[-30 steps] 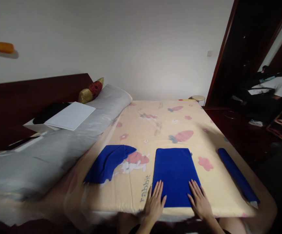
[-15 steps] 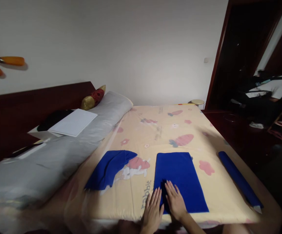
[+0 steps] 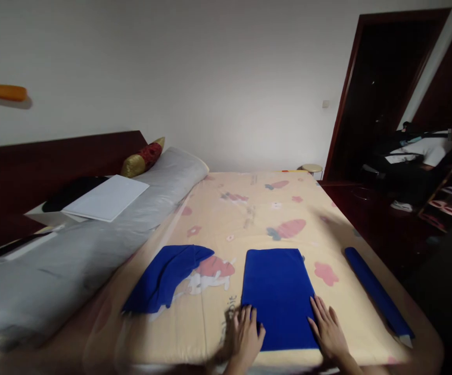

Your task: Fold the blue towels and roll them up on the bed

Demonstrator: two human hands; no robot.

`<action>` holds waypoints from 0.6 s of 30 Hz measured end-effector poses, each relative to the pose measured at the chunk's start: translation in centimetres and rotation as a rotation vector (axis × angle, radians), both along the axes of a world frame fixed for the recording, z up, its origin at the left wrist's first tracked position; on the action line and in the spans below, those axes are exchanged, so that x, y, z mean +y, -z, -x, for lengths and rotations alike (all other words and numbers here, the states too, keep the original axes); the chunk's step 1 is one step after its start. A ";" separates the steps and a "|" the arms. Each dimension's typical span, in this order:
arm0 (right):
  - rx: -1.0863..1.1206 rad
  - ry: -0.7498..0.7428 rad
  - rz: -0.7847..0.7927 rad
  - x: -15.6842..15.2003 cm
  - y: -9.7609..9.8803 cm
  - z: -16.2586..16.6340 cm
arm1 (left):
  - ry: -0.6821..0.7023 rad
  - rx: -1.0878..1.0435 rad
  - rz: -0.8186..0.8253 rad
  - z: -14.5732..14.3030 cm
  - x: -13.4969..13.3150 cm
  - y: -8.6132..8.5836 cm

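The folded blue cloth (image 3: 277,297) lies flat at the near edge of the carrot-print bed sheet (image 3: 265,219). We rest our left hand (image 3: 245,336) on its near left corner and our right hand (image 3: 329,333) on its near right corner, palms down, fingers spread, gripping nothing.

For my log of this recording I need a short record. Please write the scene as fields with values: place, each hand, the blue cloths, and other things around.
place: bed with a cream printed sheet, dark headboard behind
left hand: left hand lies flat on the near left corner of the folded blue cloth
right hand: right hand lies flat on its near right edge
folded blue cloth: flat rectangle, in front of the person
loose blue cloth: rumpled, to the left, apart from the hands
rolled blue cloth: at the right edge of the bed
other: grey bolster; white sheet on it
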State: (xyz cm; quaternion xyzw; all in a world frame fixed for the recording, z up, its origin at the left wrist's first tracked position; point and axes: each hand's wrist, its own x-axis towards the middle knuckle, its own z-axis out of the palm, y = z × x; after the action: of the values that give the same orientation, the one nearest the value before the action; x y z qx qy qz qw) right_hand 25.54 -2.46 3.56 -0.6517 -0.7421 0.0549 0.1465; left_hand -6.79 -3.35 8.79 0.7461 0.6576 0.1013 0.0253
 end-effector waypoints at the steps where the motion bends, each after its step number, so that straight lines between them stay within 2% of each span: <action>1: -0.008 0.006 0.007 -0.2 0.1 0.0 | -0.023 -0.020 -0.011 -1.0 0.6 -0.3; 3: -0.019 0.022 0.015 -0.3 0.1 0.4 | 0.034 -0.061 -0.052 -3.3 1.8 -0.8; 5: -0.020 0.026 0.019 -0.3 0.0 0.8 | 0.153 -0.095 -0.079 -5.7 2.8 -0.9; 7: -0.013 0.024 0.022 -0.2 -0.1 1.0 | 0.222 -0.110 -0.081 -7.6 3.7 -0.3; 9: -0.004 0.019 0.027 -0.2 -0.1 0.9 | 0.226 -0.104 -0.064 -8.4 4.3 0.7; 12: 0.004 0.013 0.036 -0.3 0.1 0.4 | 0.211 -0.057 -0.057 -6.7 5.1 2.2; 15: 0.003 0.030 0.042 0.1 0.2 0.5 | 0.143 0.034 -0.111 -2.6 5.4 3.0; 18: -0.009 0.120 0.022 1.3 -0.6 2.6 | 0.056 0.125 -0.203 1.3 5.0 3.5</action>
State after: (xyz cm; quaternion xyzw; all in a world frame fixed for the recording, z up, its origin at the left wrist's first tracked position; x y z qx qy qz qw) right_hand 22.98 -1.12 4.15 -0.6969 -0.7017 0.0515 0.1390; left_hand -8.08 1.70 5.32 0.7678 0.6231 0.1199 -0.0888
